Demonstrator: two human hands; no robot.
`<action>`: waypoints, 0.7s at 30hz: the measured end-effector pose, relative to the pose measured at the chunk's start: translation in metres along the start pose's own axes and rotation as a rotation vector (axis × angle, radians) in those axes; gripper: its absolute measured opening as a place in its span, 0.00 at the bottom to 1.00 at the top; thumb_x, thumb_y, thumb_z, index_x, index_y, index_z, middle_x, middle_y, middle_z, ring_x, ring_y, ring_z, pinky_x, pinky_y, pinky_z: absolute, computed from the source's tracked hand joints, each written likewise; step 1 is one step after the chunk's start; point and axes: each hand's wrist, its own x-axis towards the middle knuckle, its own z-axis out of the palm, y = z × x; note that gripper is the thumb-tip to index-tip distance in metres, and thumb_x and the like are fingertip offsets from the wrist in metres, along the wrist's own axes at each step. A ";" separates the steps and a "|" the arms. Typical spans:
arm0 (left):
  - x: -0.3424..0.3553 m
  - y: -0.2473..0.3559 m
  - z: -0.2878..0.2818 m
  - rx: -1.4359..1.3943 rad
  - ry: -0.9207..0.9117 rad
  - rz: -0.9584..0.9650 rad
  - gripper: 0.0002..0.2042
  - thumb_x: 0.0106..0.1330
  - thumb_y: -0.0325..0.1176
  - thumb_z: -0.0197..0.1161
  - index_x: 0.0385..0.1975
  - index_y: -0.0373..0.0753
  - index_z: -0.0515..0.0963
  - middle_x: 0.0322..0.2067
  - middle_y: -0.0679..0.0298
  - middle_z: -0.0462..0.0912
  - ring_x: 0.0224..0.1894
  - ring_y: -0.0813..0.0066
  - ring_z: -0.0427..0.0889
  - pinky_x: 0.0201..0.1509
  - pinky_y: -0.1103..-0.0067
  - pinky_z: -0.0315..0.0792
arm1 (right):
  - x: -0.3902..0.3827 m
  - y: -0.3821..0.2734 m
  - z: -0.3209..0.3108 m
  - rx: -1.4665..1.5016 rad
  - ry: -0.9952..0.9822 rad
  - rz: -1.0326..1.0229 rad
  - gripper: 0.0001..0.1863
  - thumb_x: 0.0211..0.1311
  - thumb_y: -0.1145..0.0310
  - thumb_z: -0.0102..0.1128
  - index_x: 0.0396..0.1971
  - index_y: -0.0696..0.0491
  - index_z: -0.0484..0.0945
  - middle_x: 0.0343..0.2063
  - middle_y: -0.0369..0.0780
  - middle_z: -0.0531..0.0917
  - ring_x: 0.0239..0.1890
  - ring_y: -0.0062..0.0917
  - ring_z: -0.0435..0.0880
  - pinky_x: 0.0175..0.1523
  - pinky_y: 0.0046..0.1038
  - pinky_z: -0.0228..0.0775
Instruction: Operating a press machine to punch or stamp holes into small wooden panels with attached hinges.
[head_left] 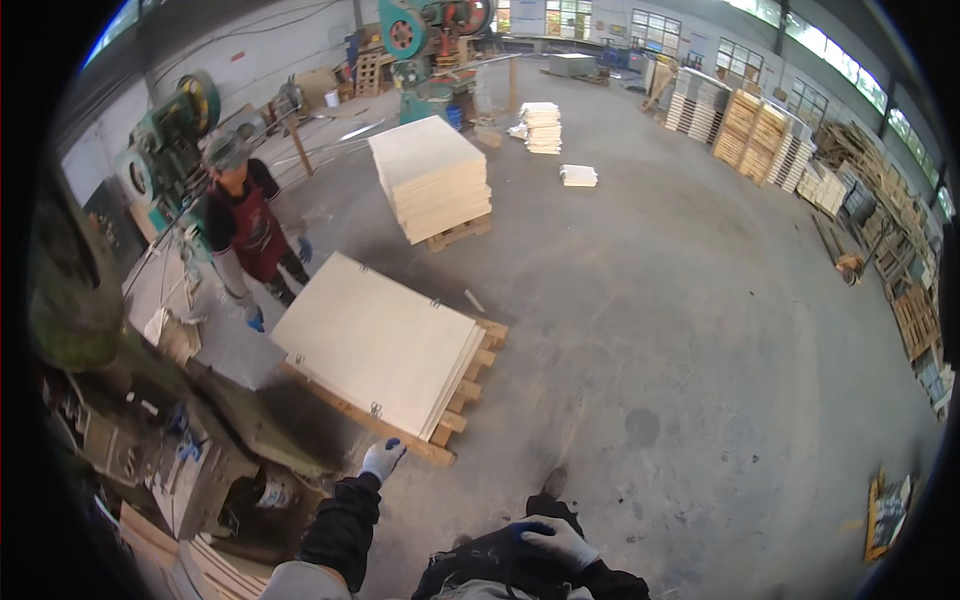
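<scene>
My left hand (383,460), in a white glove with blue on it, reaches out just short of the near edge of a low stack of pale panels (375,335), fingers apart and empty. Small metal fittings sit along the top panel's edges. The stack lies on a wooden pallet (450,425). My right hand (560,540), gloved alike, lies loosely open against my dark clothing at the lower middle, with no object visible in it.
A co-worker (250,225) in a red apron stands left of the panels. Green machines (75,310) line the left. A taller panel stack (430,180) is behind. Stacked crates (750,140) and pallets run along the right wall; a small loaded pallet (875,515) lies lower right.
</scene>
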 end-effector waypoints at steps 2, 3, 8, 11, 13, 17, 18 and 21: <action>0.056 0.115 -0.010 -0.123 -0.163 -0.027 0.16 0.67 0.48 0.64 0.40 0.42 0.85 0.34 0.53 0.88 0.36 0.55 0.87 0.41 0.67 0.80 | 0.016 -0.015 -0.039 -0.041 0.039 -0.030 0.19 0.70 0.64 0.64 0.55 0.59 0.81 0.49 0.38 0.86 0.53 0.21 0.82 0.62 0.25 0.69; 0.070 0.114 0.000 -0.113 -0.136 -0.036 0.16 0.67 0.48 0.64 0.40 0.42 0.85 0.34 0.53 0.88 0.36 0.55 0.87 0.41 0.67 0.80 | 0.032 -0.029 -0.059 -0.106 -0.028 -0.063 0.19 0.70 0.65 0.64 0.55 0.59 0.81 0.48 0.38 0.87 0.52 0.22 0.82 0.62 0.25 0.70; 0.041 0.092 0.086 -0.204 -0.431 -0.167 0.13 0.67 0.46 0.65 0.34 0.43 0.83 0.25 0.59 0.84 0.30 0.63 0.86 0.32 0.71 0.77 | 0.075 -0.097 -0.176 0.141 0.167 -0.109 0.18 0.69 0.69 0.63 0.54 0.63 0.81 0.46 0.41 0.87 0.49 0.20 0.83 0.59 0.23 0.72; -0.008 0.116 0.124 -0.505 -0.592 -0.675 0.13 0.68 0.46 0.64 0.31 0.42 0.83 0.23 0.61 0.83 0.27 0.72 0.84 0.30 0.74 0.75 | 0.097 -0.141 -0.258 0.109 0.141 -0.164 0.17 0.68 0.70 0.63 0.53 0.62 0.81 0.45 0.39 0.87 0.49 0.19 0.83 0.58 0.22 0.72; -0.050 0.108 0.145 0.127 -0.738 -0.006 0.15 0.71 0.43 0.61 0.35 0.35 0.83 0.24 0.60 0.84 0.25 0.70 0.82 0.30 0.71 0.77 | 0.128 -0.157 -0.308 0.065 0.099 -0.147 0.17 0.68 0.70 0.63 0.53 0.61 0.82 0.45 0.39 0.87 0.48 0.19 0.83 0.57 0.22 0.73; -0.039 0.154 0.177 0.123 -0.796 -0.374 0.15 0.71 0.43 0.61 0.36 0.35 0.83 0.25 0.58 0.84 0.26 0.69 0.83 0.31 0.70 0.77 | 0.202 -0.191 -0.398 -0.009 0.138 -0.066 0.16 0.68 0.69 0.63 0.52 0.60 0.82 0.45 0.38 0.86 0.47 0.18 0.83 0.55 0.22 0.74; -0.017 0.163 0.186 0.130 -0.796 -0.397 0.15 0.70 0.43 0.61 0.36 0.35 0.82 0.25 0.58 0.84 0.26 0.68 0.83 0.31 0.69 0.77 | 0.224 -0.202 -0.417 -0.011 0.153 -0.100 0.16 0.68 0.69 0.63 0.52 0.60 0.82 0.44 0.38 0.87 0.46 0.19 0.83 0.55 0.23 0.75; 0.080 0.189 0.221 0.168 -0.798 -0.387 0.16 0.70 0.43 0.61 0.37 0.34 0.82 0.26 0.57 0.84 0.27 0.67 0.83 0.32 0.69 0.78 | 0.284 -0.216 -0.476 -0.056 0.209 -0.108 0.16 0.68 0.67 0.64 0.51 0.59 0.83 0.43 0.38 0.88 0.46 0.19 0.84 0.55 0.23 0.75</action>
